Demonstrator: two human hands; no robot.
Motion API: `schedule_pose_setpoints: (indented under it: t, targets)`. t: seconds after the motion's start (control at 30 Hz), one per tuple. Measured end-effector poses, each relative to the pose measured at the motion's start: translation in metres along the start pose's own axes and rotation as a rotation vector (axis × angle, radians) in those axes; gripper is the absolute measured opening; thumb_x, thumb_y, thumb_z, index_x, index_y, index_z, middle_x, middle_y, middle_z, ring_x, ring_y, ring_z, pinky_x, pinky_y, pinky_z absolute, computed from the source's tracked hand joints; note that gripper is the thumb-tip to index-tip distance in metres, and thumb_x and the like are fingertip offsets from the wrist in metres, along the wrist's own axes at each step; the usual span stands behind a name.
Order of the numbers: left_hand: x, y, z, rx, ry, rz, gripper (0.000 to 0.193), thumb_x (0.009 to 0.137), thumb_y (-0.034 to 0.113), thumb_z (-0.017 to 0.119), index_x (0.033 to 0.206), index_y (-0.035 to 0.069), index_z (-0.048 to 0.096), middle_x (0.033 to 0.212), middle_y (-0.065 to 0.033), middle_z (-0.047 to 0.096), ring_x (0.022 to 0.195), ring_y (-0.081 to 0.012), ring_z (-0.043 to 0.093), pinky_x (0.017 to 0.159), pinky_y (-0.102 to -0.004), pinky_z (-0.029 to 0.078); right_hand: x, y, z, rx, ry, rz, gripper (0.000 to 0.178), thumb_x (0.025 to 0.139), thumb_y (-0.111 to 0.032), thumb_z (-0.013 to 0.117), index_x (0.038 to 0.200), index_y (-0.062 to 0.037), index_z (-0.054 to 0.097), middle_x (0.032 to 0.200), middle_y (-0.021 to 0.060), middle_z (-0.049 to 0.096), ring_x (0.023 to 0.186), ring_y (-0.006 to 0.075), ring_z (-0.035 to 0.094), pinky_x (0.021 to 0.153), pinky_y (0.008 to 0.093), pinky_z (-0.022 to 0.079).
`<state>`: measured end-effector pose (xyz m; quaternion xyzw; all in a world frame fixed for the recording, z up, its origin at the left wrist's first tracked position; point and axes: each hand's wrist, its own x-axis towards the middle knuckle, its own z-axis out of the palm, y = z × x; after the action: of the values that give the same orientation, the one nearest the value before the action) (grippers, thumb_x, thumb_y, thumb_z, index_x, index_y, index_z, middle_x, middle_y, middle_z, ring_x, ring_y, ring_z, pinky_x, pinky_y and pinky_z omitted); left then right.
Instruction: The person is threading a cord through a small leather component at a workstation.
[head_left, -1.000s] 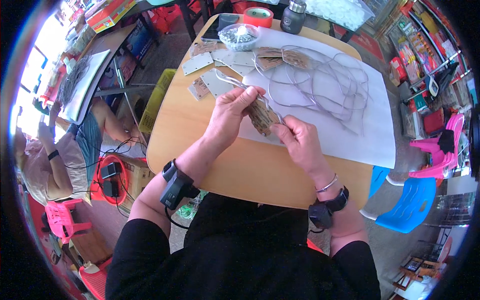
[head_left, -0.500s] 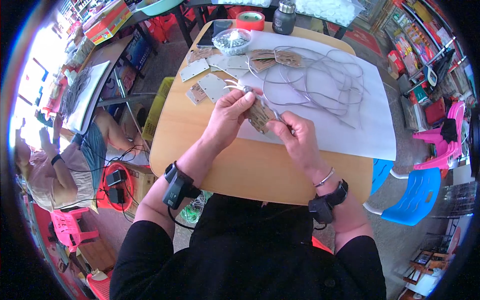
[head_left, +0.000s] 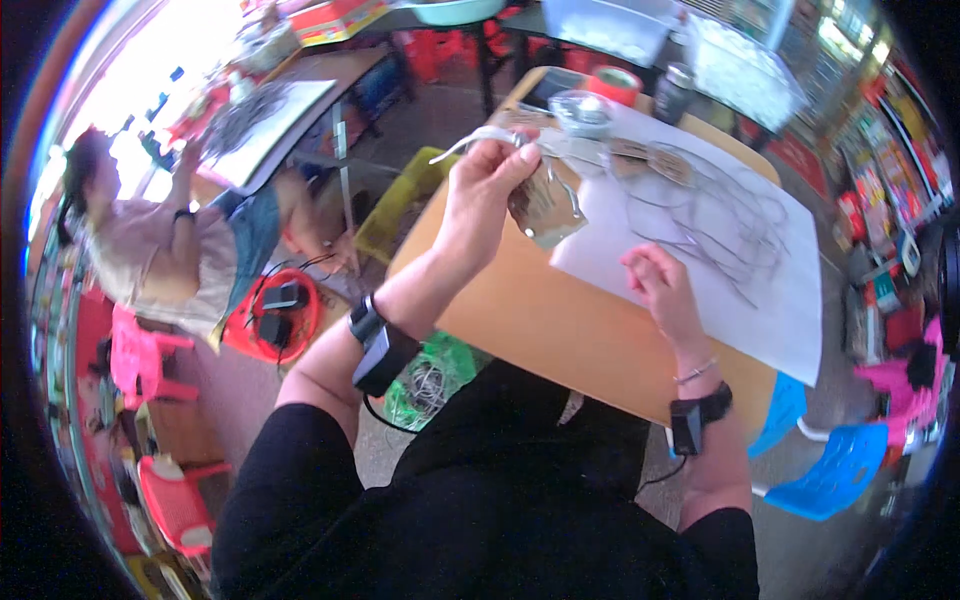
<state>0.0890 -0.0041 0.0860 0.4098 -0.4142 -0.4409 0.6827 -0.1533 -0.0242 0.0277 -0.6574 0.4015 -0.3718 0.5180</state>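
Observation:
Raised over the table's left side, my left hand (head_left: 487,195) pinches a thin flat plate (head_left: 548,208) by its upper edge. The plate is brown with a shinier lower part, and it hangs tilted. White cord ends (head_left: 455,150) stick out past my left fingers, and a short grey cord runs along the plate's right side. My right hand (head_left: 660,285) hovers apart from it over the white sheet (head_left: 730,300), fingers curled in and nothing visible in them. Loose grey cords (head_left: 700,215) lie looped on the sheet, near brown plates (head_left: 655,160).
At the table's (head_left: 500,295) far end are a clear bowl (head_left: 582,115), an orange tape roll (head_left: 614,85), a dark bottle (head_left: 674,92) and a phone (head_left: 551,90). A yellow crate (head_left: 395,205) stands left, near a seated person (head_left: 165,235). Blue chairs (head_left: 830,475) stand right.
My right hand has let go of the plate and drawn away to the right. My left hand has lifted the plate. The whole view has swung left and is blurred.

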Motion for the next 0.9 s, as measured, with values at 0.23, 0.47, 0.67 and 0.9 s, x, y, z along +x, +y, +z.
schedule_pose_setpoints:
  t: [0.23, 0.47, 0.67, 0.9]
  targets:
    - [0.085, 0.031, -0.151, 0.476, 0.373, 0.172, 0.021, 0.084, 0.023, 0.065, 0.086, 0.003, 0.059, 0.079, -0.0015, 0.059, 0.072, -0.0092, 0.054, 0.067, -0.0242, 0.042, -0.001, 0.002, 0.006, -0.115, 0.003, 0.008, 0.014, 0.087, -0.015, 0.056, 0.080, -0.0029, 0.058, 0.064, -0.0037, 0.048, 0.061, 0.0049, 0.043, 0.056, 0.0200, 0.036]
    - [0.111, -0.036, -0.295, 0.778, 0.384, -0.195, 0.041, 0.081, 0.042, 0.065, 0.075, 0.002, 0.058, 0.065, -0.0021, 0.054, 0.050, -0.0132, 0.047, 0.046, -0.0317, 0.037, 0.002, 0.001, 0.016, -0.149, 0.066, 0.091, 0.013, 0.086, -0.014, 0.056, 0.081, -0.0016, 0.059, 0.064, -0.0024, 0.050, 0.062, 0.0053, 0.045, 0.057, 0.0213, 0.038]
    - [0.085, -0.036, -0.140, 0.698, 0.085, -0.061, 0.034, 0.083, 0.022, 0.063, 0.107, -0.001, 0.059, 0.089, -0.0059, 0.062, 0.078, -0.0136, 0.056, 0.071, -0.0273, 0.045, 0.006, 0.010, 0.016, -0.243, 0.120, -0.011, 0.016, 0.086, -0.017, 0.057, 0.084, -0.0015, 0.060, 0.063, -0.0003, 0.052, 0.060, 0.0057, 0.046, 0.055, 0.0223, 0.038]
    - [0.055, -0.074, 0.029, 0.898, -0.471, 0.366, 0.027, 0.077, 0.023, 0.064, 0.098, 0.005, 0.064, 0.100, -0.0148, 0.060, 0.094, -0.0292, 0.057, 0.087, -0.0380, 0.043, 0.000, 0.014, 0.026, -0.421, 0.167, -0.087, 0.015, 0.086, -0.018, 0.056, 0.087, -0.0032, 0.059, 0.065, 0.0087, 0.055, 0.057, 0.0151, 0.049, 0.056, 0.0286, 0.042]
